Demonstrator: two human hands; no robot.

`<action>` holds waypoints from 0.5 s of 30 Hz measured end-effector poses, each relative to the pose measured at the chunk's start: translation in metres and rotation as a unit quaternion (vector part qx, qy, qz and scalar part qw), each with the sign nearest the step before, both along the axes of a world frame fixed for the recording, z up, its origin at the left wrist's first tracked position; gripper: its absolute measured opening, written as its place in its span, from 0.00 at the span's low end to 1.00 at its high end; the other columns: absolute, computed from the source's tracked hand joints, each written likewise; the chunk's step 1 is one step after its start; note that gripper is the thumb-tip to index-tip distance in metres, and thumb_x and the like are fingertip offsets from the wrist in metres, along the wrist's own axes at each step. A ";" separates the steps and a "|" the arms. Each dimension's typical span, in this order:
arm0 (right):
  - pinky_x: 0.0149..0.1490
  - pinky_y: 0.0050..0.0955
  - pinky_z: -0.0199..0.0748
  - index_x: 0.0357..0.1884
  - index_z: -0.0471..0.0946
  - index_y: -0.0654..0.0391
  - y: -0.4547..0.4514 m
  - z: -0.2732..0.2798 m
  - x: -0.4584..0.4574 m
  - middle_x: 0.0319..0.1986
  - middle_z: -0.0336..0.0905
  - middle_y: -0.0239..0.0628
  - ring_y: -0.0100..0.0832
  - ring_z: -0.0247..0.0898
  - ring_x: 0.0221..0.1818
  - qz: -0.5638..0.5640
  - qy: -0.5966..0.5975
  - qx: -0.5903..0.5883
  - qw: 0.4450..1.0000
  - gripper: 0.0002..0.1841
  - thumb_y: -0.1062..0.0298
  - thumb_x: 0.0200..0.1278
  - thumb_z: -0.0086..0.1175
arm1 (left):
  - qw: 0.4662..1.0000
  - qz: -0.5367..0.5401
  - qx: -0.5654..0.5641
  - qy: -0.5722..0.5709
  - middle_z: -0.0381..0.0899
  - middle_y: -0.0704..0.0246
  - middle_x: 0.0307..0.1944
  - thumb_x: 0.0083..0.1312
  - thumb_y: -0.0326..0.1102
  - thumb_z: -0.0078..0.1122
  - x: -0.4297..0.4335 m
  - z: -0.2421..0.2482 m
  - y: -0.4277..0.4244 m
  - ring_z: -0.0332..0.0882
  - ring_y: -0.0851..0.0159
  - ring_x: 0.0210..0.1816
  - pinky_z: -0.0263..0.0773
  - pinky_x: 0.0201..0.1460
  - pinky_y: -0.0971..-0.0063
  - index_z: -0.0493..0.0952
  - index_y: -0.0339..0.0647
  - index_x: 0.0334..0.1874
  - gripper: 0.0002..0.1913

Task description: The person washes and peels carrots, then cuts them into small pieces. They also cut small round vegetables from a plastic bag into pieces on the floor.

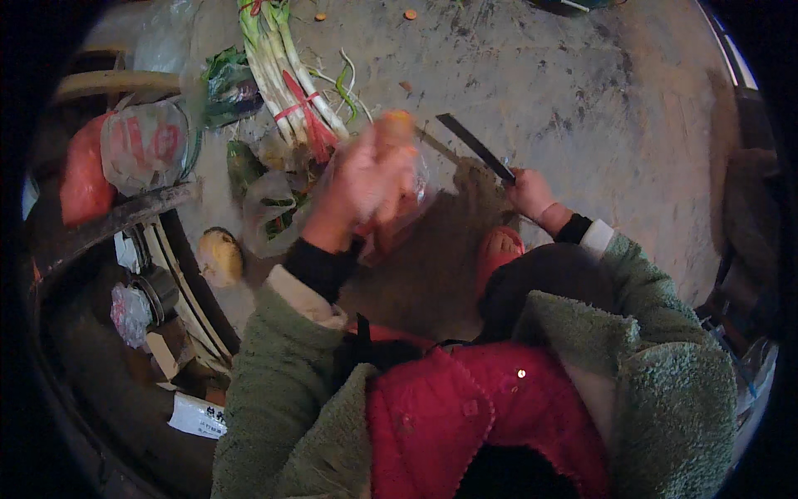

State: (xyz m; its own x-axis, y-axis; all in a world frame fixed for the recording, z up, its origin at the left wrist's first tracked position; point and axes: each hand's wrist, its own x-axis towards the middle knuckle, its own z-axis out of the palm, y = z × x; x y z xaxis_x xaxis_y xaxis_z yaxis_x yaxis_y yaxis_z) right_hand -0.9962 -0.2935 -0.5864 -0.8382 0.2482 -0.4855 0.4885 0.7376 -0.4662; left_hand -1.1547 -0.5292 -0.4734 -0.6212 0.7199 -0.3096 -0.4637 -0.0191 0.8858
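Note:
My left hand (368, 181), blurred, is closed around an orange carrot (396, 118), whose top end sticks out past the fingers. A clear plastic bag (405, 231) with something reddish in it lies or hangs just below that hand; whether the fingers also touch it, I cannot tell. My right hand (530, 192) grips a knife (477, 148) with a long dark blade, which points up and to the left. Two small orange pieces, one of them a cut carrot end (410, 14), lie on the floor at the top.
Scallions (290, 87) tied with red bands lie up left, beside bagged greens (230, 87). A yellowish root or tuber (220, 256), a green vegetable (244, 165) and a bag with red print (149, 146) are at the left. A wooden shelf edge (134, 209) borders that side.

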 end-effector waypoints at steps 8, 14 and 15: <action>0.40 0.45 0.70 0.37 0.75 0.57 -0.007 0.016 -0.010 0.29 0.75 0.51 0.52 0.71 0.34 0.007 0.009 0.042 0.999 0.12 0.68 0.51 0.47 | 0.827 -0.147 -0.347 0.418 0.71 0.53 0.45 0.59 0.38 0.55 -0.006 -0.059 -0.048 0.70 0.53 0.48 0.64 0.51 0.63 0.66 0.35 0.50 0.20; 0.40 0.44 0.70 0.49 0.69 0.53 0.003 -0.002 -0.008 0.33 0.75 0.49 0.51 0.72 0.36 0.003 -0.027 0.128 0.991 0.19 0.68 0.52 0.45 | 0.741 -0.149 -0.539 0.371 0.68 0.52 0.50 0.56 0.38 0.56 0.007 -0.093 -0.056 0.65 0.45 0.52 0.62 0.55 0.58 0.62 0.39 0.55 0.25; 0.40 0.44 0.70 0.53 0.67 0.52 0.007 -0.008 -0.006 0.35 0.75 0.49 0.51 0.72 0.37 0.008 -0.031 0.154 0.988 0.22 0.69 0.52 0.45 | 0.742 -0.132 -0.534 0.382 0.65 0.52 0.52 0.55 0.38 0.57 0.009 -0.095 -0.057 0.63 0.46 0.54 0.61 0.56 0.59 0.61 0.40 0.56 0.27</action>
State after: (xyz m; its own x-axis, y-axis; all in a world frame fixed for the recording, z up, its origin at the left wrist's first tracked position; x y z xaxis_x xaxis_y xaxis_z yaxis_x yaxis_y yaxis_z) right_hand -1.0027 -0.2868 -0.5948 -0.8141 0.3795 -0.4396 0.4964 0.8476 -0.1876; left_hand -1.1456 -0.5858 -0.5682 -0.7907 0.4447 -0.4207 0.3196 0.8860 0.3360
